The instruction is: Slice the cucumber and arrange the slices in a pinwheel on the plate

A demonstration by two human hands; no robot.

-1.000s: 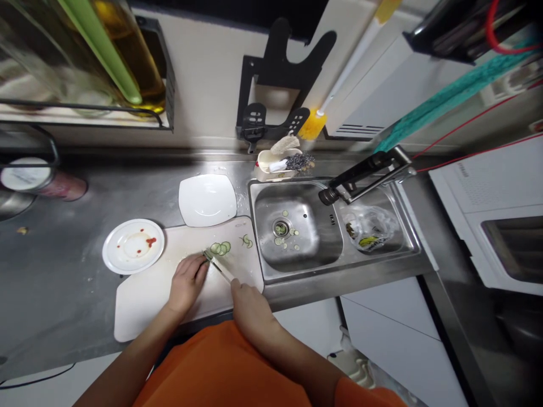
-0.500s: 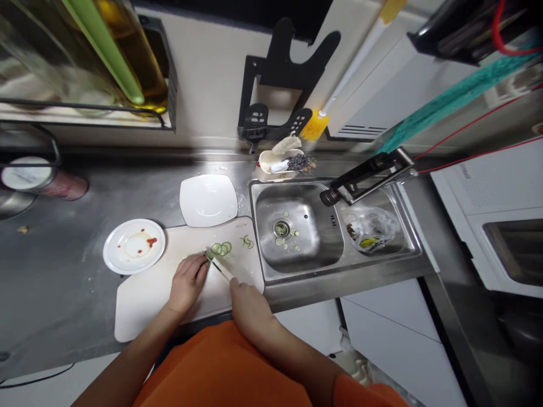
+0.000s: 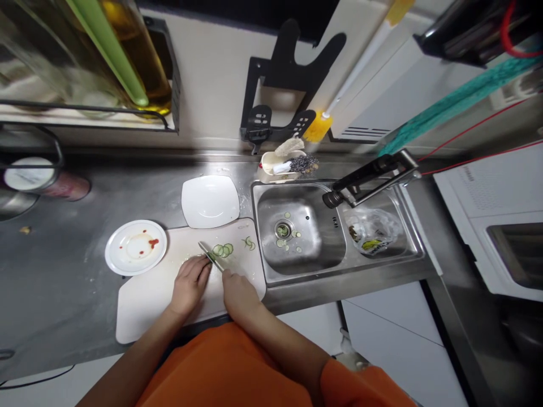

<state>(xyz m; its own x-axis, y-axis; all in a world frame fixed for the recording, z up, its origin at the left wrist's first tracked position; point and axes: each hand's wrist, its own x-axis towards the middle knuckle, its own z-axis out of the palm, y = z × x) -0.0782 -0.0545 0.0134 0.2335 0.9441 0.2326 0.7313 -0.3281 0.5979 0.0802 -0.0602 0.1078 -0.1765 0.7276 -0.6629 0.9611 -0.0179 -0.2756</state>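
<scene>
My right hand (image 3: 240, 294) is closed round the handle of a kitchen knife (image 3: 210, 254). The blade slants up and left, close against the fingertips of my left hand (image 3: 189, 282). Those fingers are curled over a piece of cucumber, pressing it to the white cutting board (image 3: 144, 305); most of the piece is hidden. Just right of the blade lie overlapping cucumber slices (image 3: 223, 250). A few thin cucumber strips (image 3: 249, 243) are farther right on the board.
A square white plate (image 3: 210, 200) sits behind the board. On its left is a round plate (image 3: 116, 249) with red sauce spots. The sink (image 3: 314, 243) at right has cucumber bits near its drain, beneath a dark faucet (image 3: 360, 178). A plastic bag (image 3: 377, 226) lies in the smaller basin.
My right hand has slid the knife forward and to the left, so more blade shows past my left fingertips. The left hand stays on the cucumber. The whole view has shifted slightly.
</scene>
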